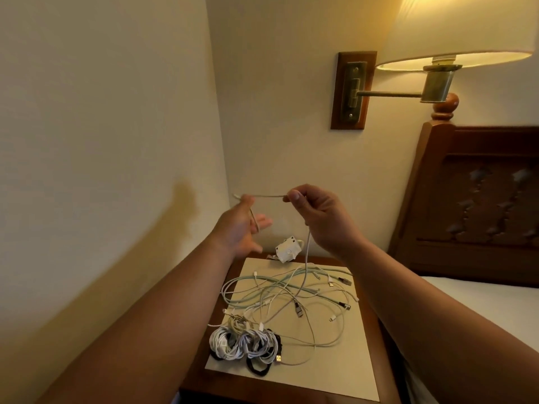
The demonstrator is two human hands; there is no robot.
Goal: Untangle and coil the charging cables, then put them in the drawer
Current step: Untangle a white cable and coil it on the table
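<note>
A pale charging cable (267, 195) stretches level between both raised hands above the nightstand. My right hand (318, 217) pinches it between thumb and forefinger, and the rest drops from that hand to the tangle below. My left hand (245, 228) has the cable's end running over its thumb and across the palm, fingers mostly straight. On the beige mat (329, 371) lies a loose tangle of white, pale green and grey cables (291, 293). Several coiled cables (248, 342) sit bunched at the mat's front left. No drawer shows.
A white power adapter (288, 247) lies at the back of the wooden nightstand (376, 325). A lit brass wall lamp (434, 86) hangs at upper right. A carved wooden headboard (478, 205) and bed stand on the right. A wall runs close on the left.
</note>
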